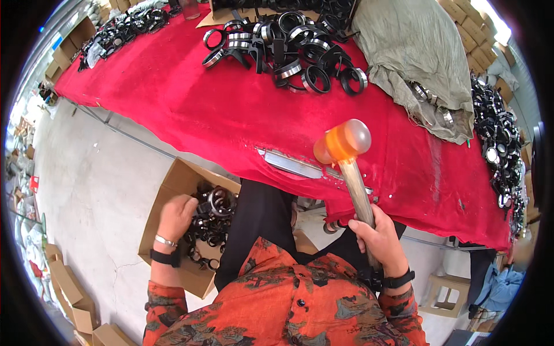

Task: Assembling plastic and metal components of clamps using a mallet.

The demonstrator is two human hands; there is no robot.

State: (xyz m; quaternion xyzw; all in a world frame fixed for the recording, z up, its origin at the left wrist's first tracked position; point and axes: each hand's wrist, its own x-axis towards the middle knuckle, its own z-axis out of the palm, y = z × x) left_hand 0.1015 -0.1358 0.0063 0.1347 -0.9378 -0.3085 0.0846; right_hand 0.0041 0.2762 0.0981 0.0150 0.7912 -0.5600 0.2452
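My right hand [378, 237] is wrapped round the wooden handle of a mallet [358, 190]. The mallet's orange head with a pale rounded face is raised above the near edge of the red-covered table [225, 124]. To the left, my left hand [178, 216] is over an open cardboard box [154, 225] beside my leg. Its fingers are closed at a black-and-silver ring part [220, 202], which seems held; the fingertips are partly hidden. Several similar ring parts [205, 230] lie in the box. A metal bar [293, 164] sits along the table's front edge.
A pile of black-and-silver rings [288, 52] lies at the far side of the table. Grey-green cloth [415, 57] partly covers more rings at the right. Other heaps [135, 26] lie far left and far right. A beige stool [447, 294] stands at lower right.
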